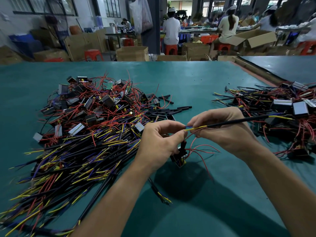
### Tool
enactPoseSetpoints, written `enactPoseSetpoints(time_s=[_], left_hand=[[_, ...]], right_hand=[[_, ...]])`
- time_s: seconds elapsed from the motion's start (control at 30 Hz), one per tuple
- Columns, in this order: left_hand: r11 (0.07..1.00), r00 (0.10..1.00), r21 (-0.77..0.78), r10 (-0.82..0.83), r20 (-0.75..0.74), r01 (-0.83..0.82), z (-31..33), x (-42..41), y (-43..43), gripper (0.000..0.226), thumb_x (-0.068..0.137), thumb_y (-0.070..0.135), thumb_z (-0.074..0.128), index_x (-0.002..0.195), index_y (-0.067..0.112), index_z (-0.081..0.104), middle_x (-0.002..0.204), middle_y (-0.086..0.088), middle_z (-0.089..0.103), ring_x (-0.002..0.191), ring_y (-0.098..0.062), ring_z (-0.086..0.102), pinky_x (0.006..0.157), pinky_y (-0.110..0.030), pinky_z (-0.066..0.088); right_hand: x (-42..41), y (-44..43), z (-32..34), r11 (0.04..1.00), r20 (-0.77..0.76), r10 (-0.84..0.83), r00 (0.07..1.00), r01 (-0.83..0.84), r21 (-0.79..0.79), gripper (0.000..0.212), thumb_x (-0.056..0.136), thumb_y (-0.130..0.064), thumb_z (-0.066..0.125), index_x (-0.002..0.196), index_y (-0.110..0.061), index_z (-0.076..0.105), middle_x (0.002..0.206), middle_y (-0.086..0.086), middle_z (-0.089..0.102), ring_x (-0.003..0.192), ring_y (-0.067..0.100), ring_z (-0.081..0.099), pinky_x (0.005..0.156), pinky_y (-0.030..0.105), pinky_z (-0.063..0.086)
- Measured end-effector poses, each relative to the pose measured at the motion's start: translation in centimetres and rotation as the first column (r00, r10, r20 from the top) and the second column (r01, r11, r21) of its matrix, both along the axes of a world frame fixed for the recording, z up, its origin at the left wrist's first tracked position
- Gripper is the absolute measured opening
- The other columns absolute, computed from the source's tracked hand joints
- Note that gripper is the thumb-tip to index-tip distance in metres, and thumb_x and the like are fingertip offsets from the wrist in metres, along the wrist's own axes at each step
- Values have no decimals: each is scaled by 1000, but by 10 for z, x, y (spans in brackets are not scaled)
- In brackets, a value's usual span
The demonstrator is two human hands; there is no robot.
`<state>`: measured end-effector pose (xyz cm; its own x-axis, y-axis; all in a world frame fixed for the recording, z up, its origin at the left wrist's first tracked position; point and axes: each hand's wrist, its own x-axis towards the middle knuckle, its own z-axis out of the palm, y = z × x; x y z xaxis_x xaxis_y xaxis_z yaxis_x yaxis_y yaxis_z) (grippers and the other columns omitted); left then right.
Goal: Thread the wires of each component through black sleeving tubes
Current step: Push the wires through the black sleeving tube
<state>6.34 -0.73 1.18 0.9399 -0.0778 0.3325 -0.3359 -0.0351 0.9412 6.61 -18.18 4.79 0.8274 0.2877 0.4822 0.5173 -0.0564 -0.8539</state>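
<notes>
Left hand (160, 139), centre: fingers curled, thumb and forefinger pinching blue and yellow wires (196, 128), component (179, 158) gripped beneath. Right hand (222, 129), at its 3 o'clock: fingers curled, pinching the same wires beside the black sleeving tube (239, 120) mouth. Component heap (94, 108) at 10 o'clock; second heap (290, 108) at 2 o'clock.

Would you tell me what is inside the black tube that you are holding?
A yellow wire and a blue wire enter the black tube at its near end and show again past its far end. Their run inside is covered by the tube.
</notes>
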Motion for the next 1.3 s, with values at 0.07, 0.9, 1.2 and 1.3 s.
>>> enactPoseSetpoints(time_s=[0.07, 0.9, 1.2, 1.3], left_hand=[[1000, 1000, 0, 5, -7, -5, 0, 0, 1, 4, 83, 1, 71, 87, 3, 73, 45, 6, 57, 35, -9, 45, 43, -18, 39], [957, 991, 284, 15, 130, -52, -2, -3, 4, 5, 79, 26, 69, 78, 22, 71, 54, 11, 58, 42, -12, 49, 39, -34, 45], [946, 964, 271, 114, 241, -179, 0, -5, 3, 2, 81, 18, 77, 79, 18, 75, 59, 14, 62, 44, -21, 55, 43, -36, 46], [962, 972, 228, 101, 214, -150, 2, -6, 2, 2, 81, 19, 75, 79, 18, 76, 56, 11, 63, 42, -30, 53, 39, -36, 44]], right_hand=[[0, 0, 0, 1000, 7, -6, 1000, 6, -17, 15, 67, 3, 74, 74, -9, 70, 79, 14, 74, 72, 17, 69, 72, 25, 57], [-3, -4, 4, 987, -123, -29, 992, 9, -163, 20, 80, 14, 65, 76, -3, 72, 65, 14, 70, 57, 16, 62, 58, 24, 54], [-2, -4, 3, 988, -83, -9, 996, -4, -156, 4, 71, -2, 71, 72, -6, 71, 63, 5, 69, 59, 12, 60, 56, 26, 48], [-2, -4, 4, 986, -61, -34, 998, 23, -165, 3, 69, -5, 71, 71, -7, 72, 64, 7, 70, 59, 12, 60, 57, 29, 48]])
